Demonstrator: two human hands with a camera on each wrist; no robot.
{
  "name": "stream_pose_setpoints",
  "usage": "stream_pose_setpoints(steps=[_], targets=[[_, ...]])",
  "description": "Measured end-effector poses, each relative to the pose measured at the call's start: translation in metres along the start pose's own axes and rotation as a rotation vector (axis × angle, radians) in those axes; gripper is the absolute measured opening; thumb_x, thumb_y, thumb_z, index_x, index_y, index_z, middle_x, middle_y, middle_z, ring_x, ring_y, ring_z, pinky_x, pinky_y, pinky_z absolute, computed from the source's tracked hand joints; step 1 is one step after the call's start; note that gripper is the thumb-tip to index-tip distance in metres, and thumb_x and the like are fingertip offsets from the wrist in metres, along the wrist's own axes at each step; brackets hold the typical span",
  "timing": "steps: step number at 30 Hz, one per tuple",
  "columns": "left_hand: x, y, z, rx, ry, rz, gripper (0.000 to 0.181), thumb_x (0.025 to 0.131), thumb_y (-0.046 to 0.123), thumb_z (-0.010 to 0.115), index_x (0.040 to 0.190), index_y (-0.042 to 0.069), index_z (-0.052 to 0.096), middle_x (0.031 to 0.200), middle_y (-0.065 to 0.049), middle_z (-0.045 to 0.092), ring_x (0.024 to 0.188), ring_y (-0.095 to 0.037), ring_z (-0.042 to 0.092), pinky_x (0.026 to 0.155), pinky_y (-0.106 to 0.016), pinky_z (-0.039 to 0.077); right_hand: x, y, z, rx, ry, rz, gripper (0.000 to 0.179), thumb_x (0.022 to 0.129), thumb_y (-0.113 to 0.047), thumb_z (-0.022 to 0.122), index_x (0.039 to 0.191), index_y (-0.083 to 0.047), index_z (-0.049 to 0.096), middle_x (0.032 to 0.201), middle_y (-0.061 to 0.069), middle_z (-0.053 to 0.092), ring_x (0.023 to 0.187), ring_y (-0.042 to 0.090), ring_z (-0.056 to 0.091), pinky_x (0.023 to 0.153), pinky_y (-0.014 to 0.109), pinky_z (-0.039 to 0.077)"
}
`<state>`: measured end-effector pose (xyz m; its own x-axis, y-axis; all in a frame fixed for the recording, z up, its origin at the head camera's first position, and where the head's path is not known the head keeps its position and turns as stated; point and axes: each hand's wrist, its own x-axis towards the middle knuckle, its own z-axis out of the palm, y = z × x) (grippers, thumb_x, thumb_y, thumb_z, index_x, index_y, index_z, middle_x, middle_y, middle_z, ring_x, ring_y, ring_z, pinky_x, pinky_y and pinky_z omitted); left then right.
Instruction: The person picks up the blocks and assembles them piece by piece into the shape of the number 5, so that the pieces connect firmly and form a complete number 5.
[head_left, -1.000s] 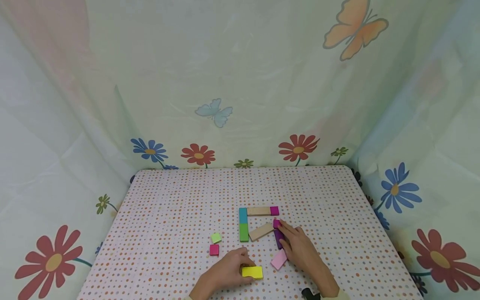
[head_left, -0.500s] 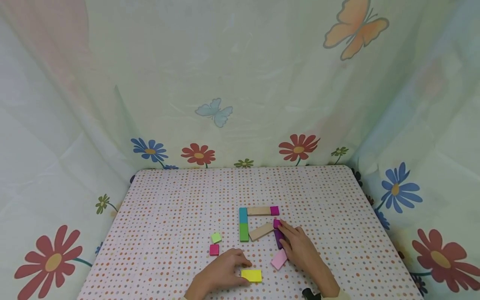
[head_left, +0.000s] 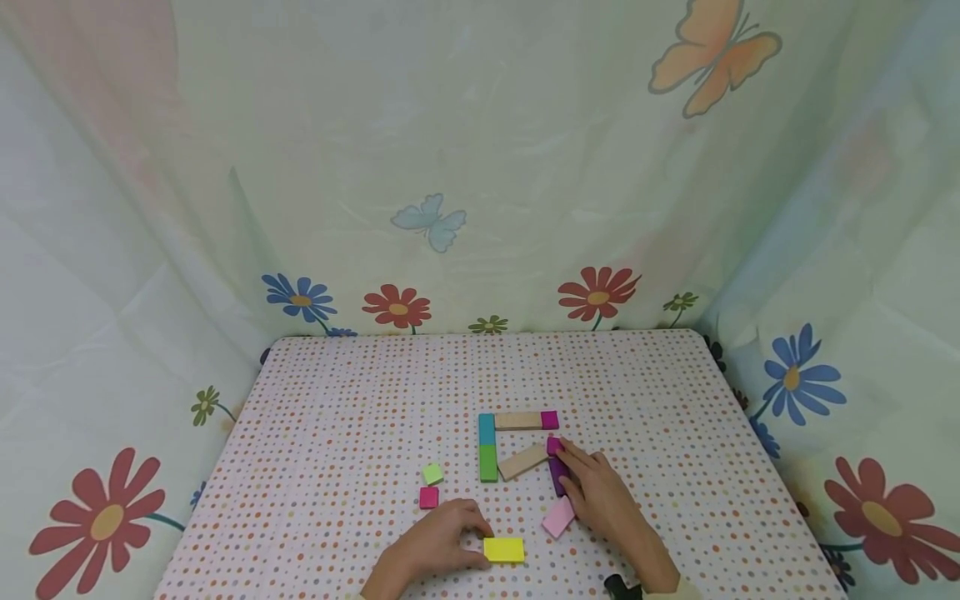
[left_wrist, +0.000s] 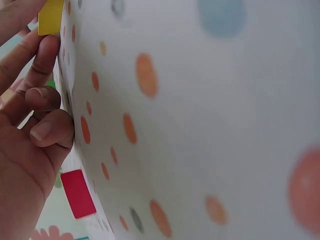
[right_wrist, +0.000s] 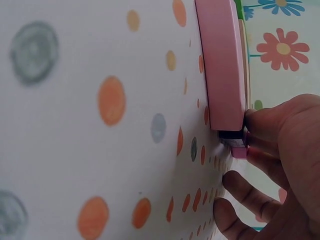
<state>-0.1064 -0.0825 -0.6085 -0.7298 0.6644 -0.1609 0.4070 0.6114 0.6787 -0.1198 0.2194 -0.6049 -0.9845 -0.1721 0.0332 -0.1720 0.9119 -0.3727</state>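
Observation:
My left hand [head_left: 442,539] holds the left end of a yellow block [head_left: 505,550] between thumb and index finger. In the left wrist view the yellow block [left_wrist: 50,18] sits at the fingertips, the other fingers curled low by the cloth. My right hand [head_left: 603,496] rests along a dark purple block [head_left: 558,477], index fingertip on a magenta cube [head_left: 553,447] at its far end, thumb near its close end. A pink block [head_left: 558,517] lies slanted just below the thumb; in the right wrist view this pink block [right_wrist: 222,65] partly hides the purple one.
Blue [head_left: 487,428] and green [head_left: 488,463] blocks form an upright line. A wooden block [head_left: 517,422] ends at another magenta cube [head_left: 550,420]; a second wooden block [head_left: 523,462] slants below. Light green [head_left: 432,474] and red [head_left: 429,497] cubes lie left on the dotted tablecloth [head_left: 337,433].
My left hand loosened from the yellow block half a second ago, shifted slightly left, and its fingers have closed in again at the block's left end. The right hand has stayed put.

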Motion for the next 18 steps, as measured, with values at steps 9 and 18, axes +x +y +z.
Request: stream_pose_setpoints(steps=[9, 18], targets=[[0.006, 0.006, 0.006, 0.022, 0.004, 0.015, 0.026, 0.086, 0.041, 0.088, 0.109, 0.031, 0.081, 0.102, 0.025, 0.065, 0.101, 0.008, 0.057, 0.094, -0.021, 0.054, 0.001, -0.002, 0.001, -0.006, -0.014, 0.013, 0.050, 0.104, -0.022, 0.068, 0.151, -0.008, 0.059, 0.164, 0.010, 0.051, 0.122, 0.033, 0.062, 0.105, 0.053, 0.054], [0.019, 0.009, 0.014, 0.080, 0.030, 0.082, 0.030, 0.091, 0.043, 0.082, 0.117, 0.028, 0.080, 0.105, 0.020, 0.066, 0.101, 0.007, 0.056, 0.090, -0.018, 0.053, 0.000, -0.003, 0.000, -0.021, -0.025, 0.041, 0.050, 0.103, -0.022, 0.070, 0.150, -0.008, 0.060, 0.164, 0.010, 0.051, 0.117, 0.030, 0.061, 0.101, 0.049, 0.056]])
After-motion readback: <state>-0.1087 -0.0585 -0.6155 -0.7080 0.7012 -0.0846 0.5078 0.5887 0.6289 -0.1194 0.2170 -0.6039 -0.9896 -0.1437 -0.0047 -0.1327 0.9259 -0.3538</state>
